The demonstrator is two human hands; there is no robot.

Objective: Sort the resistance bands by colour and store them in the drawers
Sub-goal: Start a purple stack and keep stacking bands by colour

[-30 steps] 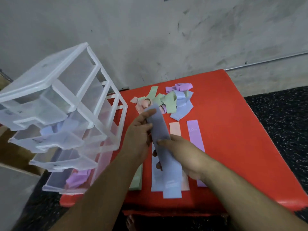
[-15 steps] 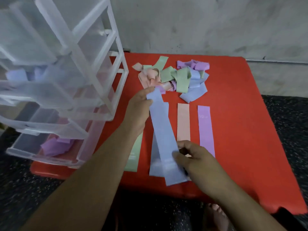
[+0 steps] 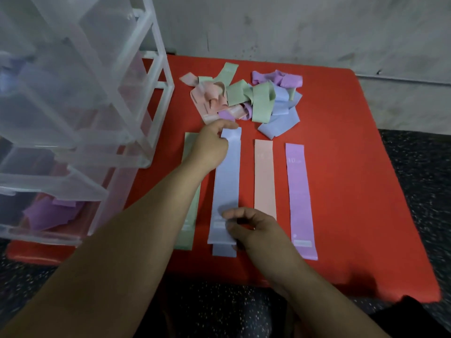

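Left hand (image 3: 212, 145) pinches the top and right hand (image 3: 253, 228) the bottom of a blue band (image 3: 227, 181), laying it on a second blue band (image 3: 224, 250) on the red table (image 3: 353, 191), so next up, I guess, is pulling another from the tangled pile (image 3: 261, 101).

blue band (image 3: 227, 181) flat atop lower band (image 3: 224, 251) | mixed pile (image 3: 246, 98) behind | drawers (image 3: 56, 186) left, seemingly purple
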